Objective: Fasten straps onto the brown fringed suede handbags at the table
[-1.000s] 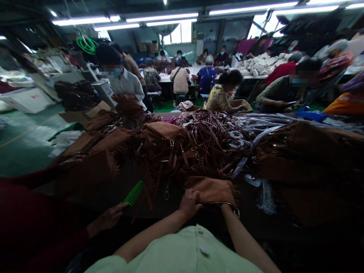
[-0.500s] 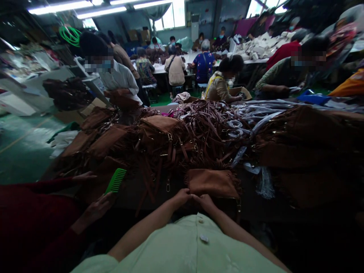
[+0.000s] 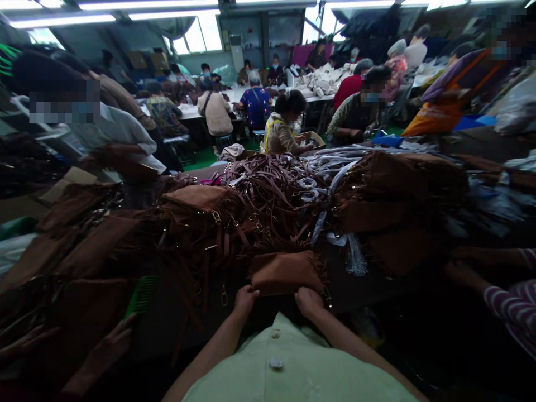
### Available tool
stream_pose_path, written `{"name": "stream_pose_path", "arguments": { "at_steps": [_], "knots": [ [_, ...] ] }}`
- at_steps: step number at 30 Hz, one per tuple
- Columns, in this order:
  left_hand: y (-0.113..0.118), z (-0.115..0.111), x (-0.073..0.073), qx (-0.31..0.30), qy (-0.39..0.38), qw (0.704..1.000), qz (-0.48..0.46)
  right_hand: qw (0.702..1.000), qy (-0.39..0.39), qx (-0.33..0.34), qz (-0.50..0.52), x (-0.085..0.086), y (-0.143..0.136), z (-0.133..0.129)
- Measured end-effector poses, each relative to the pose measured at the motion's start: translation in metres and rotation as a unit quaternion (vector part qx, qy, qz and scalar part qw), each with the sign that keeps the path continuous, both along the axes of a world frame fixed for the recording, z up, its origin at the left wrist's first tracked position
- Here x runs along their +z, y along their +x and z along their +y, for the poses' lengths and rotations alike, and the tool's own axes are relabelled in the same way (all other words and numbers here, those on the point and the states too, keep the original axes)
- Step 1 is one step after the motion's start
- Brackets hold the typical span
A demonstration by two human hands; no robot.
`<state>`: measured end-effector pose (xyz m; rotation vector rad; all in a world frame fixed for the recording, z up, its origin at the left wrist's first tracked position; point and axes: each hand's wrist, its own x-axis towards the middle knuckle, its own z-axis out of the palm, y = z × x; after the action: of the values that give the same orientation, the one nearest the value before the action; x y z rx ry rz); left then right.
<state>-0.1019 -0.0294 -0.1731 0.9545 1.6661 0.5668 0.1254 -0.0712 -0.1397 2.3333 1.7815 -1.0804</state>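
A brown fringed bag (image 3: 286, 272) lies on the dark table just in front of me, its fringe at the back and sides and a metal clasp at its right corner. My left hand (image 3: 246, 298) pinches the bag's near left corner. At the near edge, toward the right, my right hand (image 3: 309, 301) is closed on the same bag. Behind it is a heap of brown straps (image 3: 268, 181) with metal clips, and a lighter brown bag (image 3: 196, 196) lies to the left of the straps.
Stacked brown bags (image 3: 387, 190) stand at the right, more bags (image 3: 98, 240) at the left. A person's hand at the lower left holds a green comb (image 3: 141, 296). Another person's hands and striped sleeve (image 3: 513, 307) are at the right. People sit and stand beyond the table.
My hands have moved apart along the bag's near edge, the right one toward its right end. The view has turned right, bringing the person with the striped sleeve into sight.
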Motion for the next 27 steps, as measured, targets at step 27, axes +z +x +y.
{"name": "stream_pose_path", "arguments": {
  "at_steps": [27],
  "knots": [
    [0.205,0.056,0.239,-0.171,0.042,0.918,-0.356,0.945,0.272,0.163,0.073,0.197,0.191,0.078]
  ]
}}
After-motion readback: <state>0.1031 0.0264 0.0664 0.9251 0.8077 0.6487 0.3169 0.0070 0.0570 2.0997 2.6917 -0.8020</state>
